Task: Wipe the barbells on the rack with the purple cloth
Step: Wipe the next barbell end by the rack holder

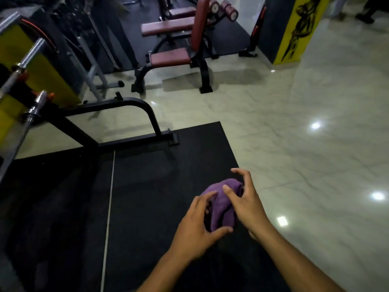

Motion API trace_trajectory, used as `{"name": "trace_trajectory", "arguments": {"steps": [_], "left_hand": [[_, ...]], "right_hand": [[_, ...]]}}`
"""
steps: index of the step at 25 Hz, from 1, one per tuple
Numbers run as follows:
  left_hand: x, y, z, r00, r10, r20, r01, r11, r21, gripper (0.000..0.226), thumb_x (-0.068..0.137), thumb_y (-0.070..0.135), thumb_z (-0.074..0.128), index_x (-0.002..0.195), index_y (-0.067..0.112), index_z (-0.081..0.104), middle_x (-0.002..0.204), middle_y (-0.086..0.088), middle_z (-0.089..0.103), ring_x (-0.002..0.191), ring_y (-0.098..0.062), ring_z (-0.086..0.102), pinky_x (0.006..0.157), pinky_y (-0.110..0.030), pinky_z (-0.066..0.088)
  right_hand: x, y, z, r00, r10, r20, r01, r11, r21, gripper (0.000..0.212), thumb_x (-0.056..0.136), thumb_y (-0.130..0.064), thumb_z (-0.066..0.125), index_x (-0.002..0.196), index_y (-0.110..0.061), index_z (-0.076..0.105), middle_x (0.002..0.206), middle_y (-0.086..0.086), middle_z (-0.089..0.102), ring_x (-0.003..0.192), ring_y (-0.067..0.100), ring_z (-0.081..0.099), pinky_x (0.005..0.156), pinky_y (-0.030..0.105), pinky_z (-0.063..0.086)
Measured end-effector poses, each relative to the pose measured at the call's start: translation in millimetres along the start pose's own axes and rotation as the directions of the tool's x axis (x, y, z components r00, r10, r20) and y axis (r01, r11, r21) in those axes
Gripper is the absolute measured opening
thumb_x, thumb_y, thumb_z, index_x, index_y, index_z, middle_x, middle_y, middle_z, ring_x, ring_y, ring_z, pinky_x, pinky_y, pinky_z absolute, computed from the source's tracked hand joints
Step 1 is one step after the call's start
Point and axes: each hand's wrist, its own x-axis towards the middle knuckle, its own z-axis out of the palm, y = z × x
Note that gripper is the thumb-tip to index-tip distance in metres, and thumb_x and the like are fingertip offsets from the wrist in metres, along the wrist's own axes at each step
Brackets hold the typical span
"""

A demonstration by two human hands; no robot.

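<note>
While both hands bunched the purple cloth, barbells lay far up-left, shafts angling away; left hand nearer.

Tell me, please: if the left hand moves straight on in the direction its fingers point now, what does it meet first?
The left hand already touches the purple cloth, so it meets the cloth first. Behind it, probably the right hand, which holds the cloth from the other side.

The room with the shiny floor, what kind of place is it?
Most likely a gym. Steel barbells sit on a black rack at the left, and a padded maroon exercise bench stands behind. Black rubber mats cover part of the floor.
</note>
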Motion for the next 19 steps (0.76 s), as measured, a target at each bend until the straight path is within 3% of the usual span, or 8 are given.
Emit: {"name": "trace_trajectory", "arguments": {"steps": [3, 6, 9, 11, 14, 15, 17, 19], "left_hand": [[54, -33, -37, 0.999, 0.011, -0.046, -0.011, 1.000, -0.004, 0.064, 0.084, 0.021, 0.070, 0.136, 0.049, 0.045, 0.132, 0.025, 0.051, 0.116, 0.002, 0.055, 0.095, -0.033, 0.053], [103, -61, -109, 0.988, -0.026, -0.151, 0.023, 1.000, -0.019, 0.046, 0.094, 0.009, 0.060, 0.130, 0.037, 0.053, 0.121, 0.021, 0.063, 0.112, 0.006, 0.059, 0.093, -0.019, 0.051], [138, -78, -176, 0.949, -0.048, -0.311, 0.054, 0.999, 0.009, 0.027, 0.100, 0.014, 0.052, 0.111, 0.038, 0.049, 0.103, 0.016, 0.063, 0.095, -0.003, 0.064, 0.077, -0.023, 0.053], [161, -87, -208, 0.942, 0.005, -0.336, 0.021, 0.997, 0.072, 0.018, 0.096, 0.017, 0.048, 0.104, 0.033, 0.055, 0.102, 0.014, 0.059, 0.094, -0.008, 0.062, 0.077, -0.027, 0.053], [194, -99, -236, 0.949, 0.041, -0.312, 0.010, 0.988, 0.157, 0.023, 0.095, 0.022, 0.055, 0.114, 0.028, 0.065, 0.117, 0.017, 0.056, 0.104, -0.002, 0.060, 0.087, -0.023, 0.052], [204, -104, -244, 0.945, 0.017, -0.326, 0.043, 0.984, 0.175, 0.024, 0.095, 0.033, 0.059, 0.118, 0.029, 0.065, 0.118, 0.020, 0.055, 0.104, 0.001, 0.059, 0.087, -0.024, 0.053], [223, -112, -256, 0.929, -0.057, -0.367, 0.154, 0.958, 0.241, 0.047, 0.085, 0.064, 0.063, 0.121, 0.034, 0.061, 0.117, 0.024, 0.052, 0.100, 0.003, 0.058, 0.084, -0.021, 0.052], [243, -127, -270, 0.910, -0.123, -0.395, 0.254, 0.920, 0.299, 0.054, 0.078, 0.070, 0.065, 0.119, 0.037, 0.057, 0.116, 0.025, 0.050, 0.096, 0.003, 0.057, 0.079, -0.018, 0.050]], "right_hand": [[66, -12, 28, 0.997, 0.025, 0.079, -0.024, 1.000, -0.017, 0.024, 0.093, -0.023, 0.069, 0.104, -0.043, 0.063, 0.108, -0.013, 0.069, 0.103, 0.008, 0.066, 0.087, 0.035, 0.059], [137, -46, 71, 0.957, 0.153, 0.248, -0.156, 0.988, -0.007, 0.033, 0.093, -0.009, 0.065, 0.107, -0.039, 0.064, 0.111, 0.004, 0.070, 0.095, 0.018, 0.071, 0.070, 0.040, 0.062], [192, -83, 116, 0.900, 0.198, 0.388, -0.208, 0.978, -0.015, 0.028, 0.093, -0.002, 0.064, 0.111, -0.023, 0.060, 0.100, 0.012, 0.074, 0.081, 0.023, 0.075, 0.066, 0.043, 0.062], [221, -99, 146, 0.890, 0.205, 0.408, -0.199, 0.978, -0.057, 0.019, 0.094, -0.014, 0.069, 0.108, -0.017, 0.056, 0.088, 0.014, 0.073, 0.073, 0.026, 0.074, 0.066, 0.053, 0.063], [261, -115, 186, 0.899, 0.182, 0.399, -0.095, 0.969, -0.226, 0.022, 0.097, -0.039, 0.064, 0.101, -0.021, 0.052, 0.088, 0.008, 0.069, 0.072, 0.021, 0.071, 0.055, 0.044, 0.062], [275, -120, 198, 0.893, 0.162, 0.421, -0.031, 0.954, -0.300, 0.023, 0.098, -0.045, 0.059, 0.100, -0.024, 0.051, 0.088, 0.005, 0.069, 0.070, 0.019, 0.072, 0.052, 0.041, 0.061], [300, -133, 219, 0.872, 0.124, 0.473, 0.095, 0.906, -0.413, 0.025, 0.099, -0.054, 0.049, 0.097, -0.030, 0.049, 0.079, 0.003, 0.071, 0.062, 0.019, 0.071, 0.054, 0.043, 0.061], [327, -143, 240, 0.844, 0.105, 0.526, 0.171, 0.877, -0.449, 0.028, 0.101, -0.057, 0.040, 0.093, -0.031, 0.049, 0.069, 0.002, 0.072, 0.057, 0.017, 0.070, 0.058, 0.044, 0.061]]}}
